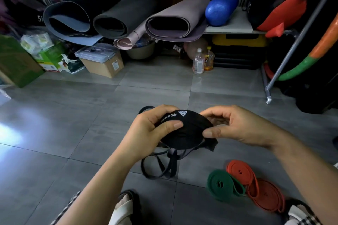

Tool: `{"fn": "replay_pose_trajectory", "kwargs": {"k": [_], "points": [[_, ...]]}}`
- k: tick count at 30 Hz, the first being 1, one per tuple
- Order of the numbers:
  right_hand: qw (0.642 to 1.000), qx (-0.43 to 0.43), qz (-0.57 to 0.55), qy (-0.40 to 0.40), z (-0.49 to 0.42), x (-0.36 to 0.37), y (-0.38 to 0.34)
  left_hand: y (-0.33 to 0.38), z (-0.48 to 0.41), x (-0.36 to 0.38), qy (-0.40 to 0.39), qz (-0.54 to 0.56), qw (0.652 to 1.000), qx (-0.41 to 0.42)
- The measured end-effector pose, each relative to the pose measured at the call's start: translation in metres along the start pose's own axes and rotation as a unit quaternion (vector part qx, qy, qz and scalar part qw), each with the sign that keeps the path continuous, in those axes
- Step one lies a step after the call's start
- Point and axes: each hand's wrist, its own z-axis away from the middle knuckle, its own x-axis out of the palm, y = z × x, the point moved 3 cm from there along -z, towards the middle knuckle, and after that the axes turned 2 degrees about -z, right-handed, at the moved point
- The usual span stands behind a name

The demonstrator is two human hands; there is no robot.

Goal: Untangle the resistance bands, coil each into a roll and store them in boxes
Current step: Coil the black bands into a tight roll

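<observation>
— Where's the black band [184, 129]?
— Clamped between left hand [155, 126] and right hand [236, 126], loops dangling over bare floor [91, 133].
— Others?
— Green roll [222, 184] touching red rolls [256, 182], near the right.

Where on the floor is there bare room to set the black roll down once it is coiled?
Bare tiled floor lies left of the left hand, before the cardboard box. Crowded: coiled green band and red bands under the right hand.
</observation>
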Motion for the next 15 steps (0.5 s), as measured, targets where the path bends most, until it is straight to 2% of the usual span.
{"fn": "replay_pose_trajectory", "kwargs": {"k": [4,9,12,13,15], "points": [[0.986,-0.041,0.126,0.097,-0.001,-0.006,-0.008,0.002,0.003,-0.003,0.014,-0.082,0.997,0.005],[0.962,-0.084,0.237,0.108,-0.003,0.014,-0.006,0.004,0.004,-0.006,0.078,-0.098,0.992,0.012],[0.932,-0.105,0.314,0.148,-0.004,0.016,-0.009,0.004,0.003,-0.007,0.072,-0.104,0.992,0.016],[0.933,-0.109,0.303,0.159,-0.004,0.014,-0.011,0.004,0.003,-0.008,0.071,-0.094,0.993,0.017],[0.98,-0.067,0.156,0.107,-0.006,0.014,-0.005,0.009,0.003,-0.01,0.066,-0.053,0.996,0.03]]}}
